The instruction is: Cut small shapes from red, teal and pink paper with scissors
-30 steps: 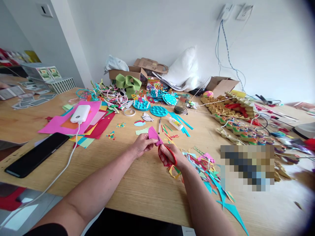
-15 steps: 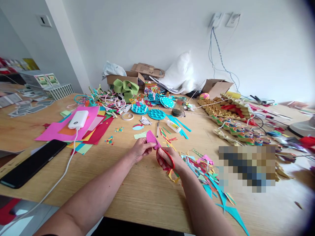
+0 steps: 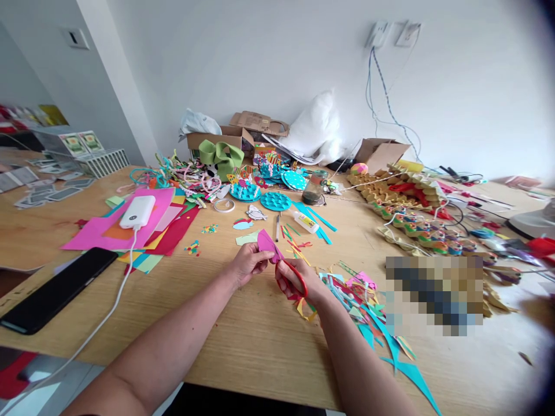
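My left hand (image 3: 251,263) pinches a small piece of magenta paper (image 3: 266,241) above the middle of the table. In my right hand (image 3: 291,280) are red-handled scissors (image 3: 301,278), their blades meeting the paper's lower right edge. Just beyond the hands lie a pale green paper piece (image 3: 247,238), a blue fish cutout (image 3: 243,223) and a white fish cutout (image 3: 256,212). A pen (image 3: 277,226) and a glue bottle (image 3: 306,222) rest behind the scissors. Colourful paper scraps (image 3: 355,297) are heaped beside my right wrist.
At left, a white power bank (image 3: 137,211) sits on coloured paper sheets (image 3: 89,232), its cable running past a black phone (image 3: 58,289). Blue craft discs (image 3: 276,201), a glass jar (image 3: 314,189) and cardboard boxes (image 3: 381,153) stand farther back. Painted egg-carton strips (image 3: 416,222) spread at right.
The view has shifted very slightly. Both hands, the magenta paper and the scissors look almost unmoved.
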The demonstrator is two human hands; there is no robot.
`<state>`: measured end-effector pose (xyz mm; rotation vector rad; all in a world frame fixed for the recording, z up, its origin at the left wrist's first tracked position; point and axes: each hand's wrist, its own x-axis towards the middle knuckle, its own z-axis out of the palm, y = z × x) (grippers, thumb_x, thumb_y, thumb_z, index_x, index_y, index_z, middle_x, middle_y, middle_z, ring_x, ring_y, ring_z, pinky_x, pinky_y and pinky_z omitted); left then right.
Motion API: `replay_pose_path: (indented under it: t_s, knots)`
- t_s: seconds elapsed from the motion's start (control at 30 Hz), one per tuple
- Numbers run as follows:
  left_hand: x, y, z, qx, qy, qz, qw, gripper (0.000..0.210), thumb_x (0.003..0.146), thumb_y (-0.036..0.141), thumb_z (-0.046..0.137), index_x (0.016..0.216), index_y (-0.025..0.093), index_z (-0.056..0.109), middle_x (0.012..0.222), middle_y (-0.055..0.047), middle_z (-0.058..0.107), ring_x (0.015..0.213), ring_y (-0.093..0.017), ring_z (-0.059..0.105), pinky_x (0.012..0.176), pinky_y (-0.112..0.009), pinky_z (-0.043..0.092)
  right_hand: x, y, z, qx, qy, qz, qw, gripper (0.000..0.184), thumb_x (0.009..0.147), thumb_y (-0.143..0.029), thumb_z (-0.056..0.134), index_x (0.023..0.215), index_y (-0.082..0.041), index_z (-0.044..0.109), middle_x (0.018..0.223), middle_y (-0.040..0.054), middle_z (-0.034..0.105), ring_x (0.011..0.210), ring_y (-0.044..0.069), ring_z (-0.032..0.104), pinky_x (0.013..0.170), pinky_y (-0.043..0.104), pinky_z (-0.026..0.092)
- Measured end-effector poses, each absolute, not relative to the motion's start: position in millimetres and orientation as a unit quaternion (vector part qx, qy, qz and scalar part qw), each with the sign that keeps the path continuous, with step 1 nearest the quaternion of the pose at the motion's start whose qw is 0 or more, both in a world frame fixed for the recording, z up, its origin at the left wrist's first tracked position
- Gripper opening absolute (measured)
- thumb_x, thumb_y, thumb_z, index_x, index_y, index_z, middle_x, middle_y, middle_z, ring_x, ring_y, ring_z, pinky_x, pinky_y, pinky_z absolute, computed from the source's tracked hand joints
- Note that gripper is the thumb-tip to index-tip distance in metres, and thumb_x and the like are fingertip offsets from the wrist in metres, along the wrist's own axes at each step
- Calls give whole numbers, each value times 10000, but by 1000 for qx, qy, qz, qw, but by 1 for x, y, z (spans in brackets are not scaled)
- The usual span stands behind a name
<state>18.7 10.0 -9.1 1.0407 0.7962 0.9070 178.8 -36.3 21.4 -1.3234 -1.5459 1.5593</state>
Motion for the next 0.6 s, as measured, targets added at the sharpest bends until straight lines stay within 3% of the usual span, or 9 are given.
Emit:
replay_pose_path:
  t_s: [0.6]
  knots:
    - [19,6,-4,459,356,426,693,250,641,346,700,648,117,600,452,40,469,363,-26,317,363,-195,127,180,-37,13,-467,-585,589,304,611,729,-752,513,691,-142,530,510,-21,518,370,61,457,335,159,309]
